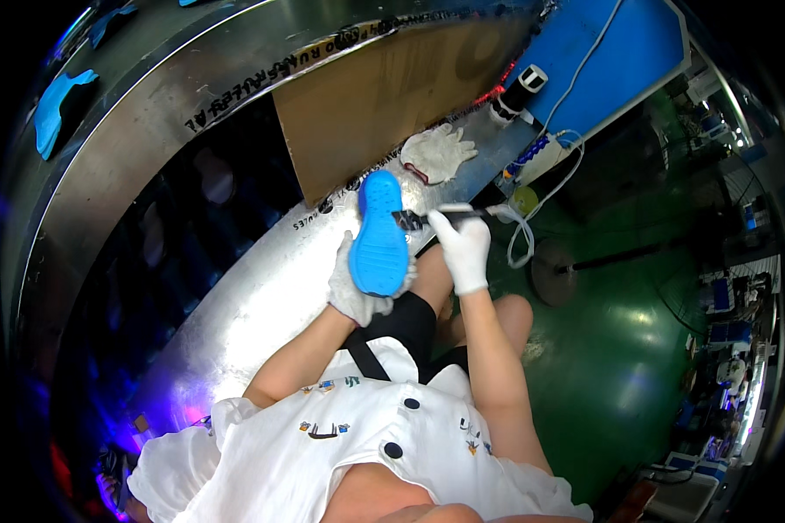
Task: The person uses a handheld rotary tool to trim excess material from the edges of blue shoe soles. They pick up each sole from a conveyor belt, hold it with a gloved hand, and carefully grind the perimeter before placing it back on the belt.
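My left hand (347, 281), in a pale knitted glove, is wrapped around the lower part of a bright blue shoe sole (380, 242). The sole stands lengthwise before me with its ribbed face showing. In a white glove, my right hand (464, 248) grips the handle of a brush (414, 220) with a dark head. That head meets or overlaps the sole's right edge; whether it presses on it I cannot tell. A thin white hose (525, 240) appears to run from the brush's handle end. My left fingertips are partly hidden behind the sole.
A spare knitted glove (439, 154) lies on the metal worktop (244, 288) beyond the sole. A cardboard sheet (392, 96) leans behind it. Blue soles (59, 112) rest on the metal conveyor at the far left. A black-and-white cylinder (519, 91) stands near a blue panel (619, 52).
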The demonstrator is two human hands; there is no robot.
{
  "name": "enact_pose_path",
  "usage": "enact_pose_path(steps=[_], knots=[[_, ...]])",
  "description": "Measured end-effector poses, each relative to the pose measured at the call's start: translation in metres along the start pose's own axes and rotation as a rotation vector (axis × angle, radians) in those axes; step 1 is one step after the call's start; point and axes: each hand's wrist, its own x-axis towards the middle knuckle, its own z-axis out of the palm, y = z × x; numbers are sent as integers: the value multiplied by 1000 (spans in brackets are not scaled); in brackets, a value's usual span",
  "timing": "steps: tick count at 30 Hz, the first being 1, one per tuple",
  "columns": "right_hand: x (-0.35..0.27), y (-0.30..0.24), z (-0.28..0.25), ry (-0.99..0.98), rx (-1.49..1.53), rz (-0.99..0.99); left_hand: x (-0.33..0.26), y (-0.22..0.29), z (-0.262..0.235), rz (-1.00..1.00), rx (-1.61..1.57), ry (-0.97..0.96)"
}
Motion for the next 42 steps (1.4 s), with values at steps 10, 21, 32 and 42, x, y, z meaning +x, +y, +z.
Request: enact_pose_path(steps=[10, 21, 32, 42], knots=[[-51, -107, -27, -268, -341, -534, -20, -4, 33, 220, 78, -108], [-46, -87, -28, 28, -267, -830, -25, -23, 46, 206, 25, -203], [-82, -81, -19, -82, -186, -827, -21, -12, 62, 217, 170, -173], [-108, -82, -9, -107, -23, -794, -28, 1, 63, 85, 143, -334]])
